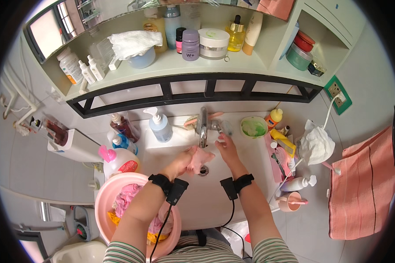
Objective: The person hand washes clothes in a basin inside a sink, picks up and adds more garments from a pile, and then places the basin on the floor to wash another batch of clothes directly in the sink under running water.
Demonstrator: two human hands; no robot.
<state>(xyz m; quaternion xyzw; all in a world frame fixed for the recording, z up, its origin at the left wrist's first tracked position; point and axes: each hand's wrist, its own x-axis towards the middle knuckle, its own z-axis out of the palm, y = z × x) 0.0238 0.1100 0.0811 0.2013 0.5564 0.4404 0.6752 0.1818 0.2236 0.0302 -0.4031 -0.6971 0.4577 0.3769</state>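
Bunched in my left hand (181,161) is a small pink cloth (200,160), just below the spout of the chrome faucet (202,131) and above the white sink (214,200). The drain hole (203,170) shows beside the cloth's lower edge. To the right of the spout, my right hand (226,149) reaches up with its fingertips close to the faucet's handle (220,129). Whether they touch it is hard to see. No object shows in that hand. Black straps with small boxes sit on both wrists, and cables hang from them.
Beneath my left arm stands a pink basin (100,205) of pink and yellow fabrics. Several pump bottles (160,128) line the sink's left and back. A green soap dish (254,127), a pink tray (272,161) and a pink cup (288,202) are at right. A black-framed shelf (194,95) overhangs the back.
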